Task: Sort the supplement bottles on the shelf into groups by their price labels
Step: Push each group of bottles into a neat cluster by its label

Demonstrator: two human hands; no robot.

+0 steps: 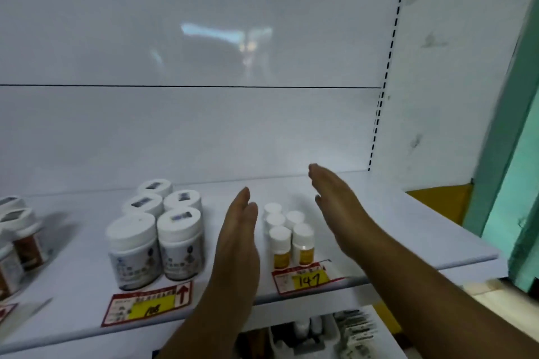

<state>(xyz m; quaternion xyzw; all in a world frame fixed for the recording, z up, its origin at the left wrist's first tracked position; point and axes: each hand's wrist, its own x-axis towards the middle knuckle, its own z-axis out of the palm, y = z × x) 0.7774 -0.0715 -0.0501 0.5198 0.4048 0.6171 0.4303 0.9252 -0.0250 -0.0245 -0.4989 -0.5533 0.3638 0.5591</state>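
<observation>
Several small white-capped bottles with yellow labels point(287, 234) stand in a tight cluster on the white shelf point(408, 227), behind a price label reading 147 point(306, 278). My left hand point(237, 237) is flat with straight fingers just left of the cluster. My right hand point(339, 207) is flat on the cluster's right. Neither hand holds anything. Several larger white jars point(159, 226) stand grouped further left, behind a price label reading 106 point(147, 306).
Brown bottles with white caps point(17, 239) stand at the shelf's far left edge. The white back panel point(204, 125) rises behind. A lower shelf with boxes and bottles point(315, 332) shows below. A teal frame point(510, 154) stands at right.
</observation>
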